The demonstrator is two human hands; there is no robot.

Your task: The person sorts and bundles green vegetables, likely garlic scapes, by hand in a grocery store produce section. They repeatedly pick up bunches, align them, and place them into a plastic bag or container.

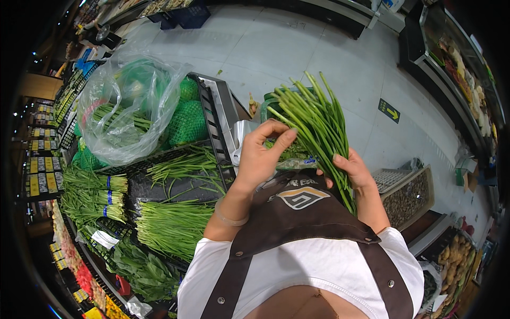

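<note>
My right hand (354,169) is closed around the lower part of a bunch of long green vegetable stalks (318,115), held at a slant in front of my apron. The cut ends of the stalks fan out at the top. At the bunch's left edge, thumb and forefinger of my left hand (265,149) pinch an outer stalk. Beneath the bunch are leafy greens in clear wrapping (293,153) with blue tape. To the left, loose garlic chives (175,227) lie on a black display tray (163,195), beside bundles tied with blue tape (107,195).
A clear plastic bag (131,115) of green stalks lies over green net bags (187,123) in a black crate (211,119). Leafy greens (139,271) are at lower left. A shallow basket of shellfish-like pieces (410,199) stands right. A floor arrow sign (389,111) lies ahead.
</note>
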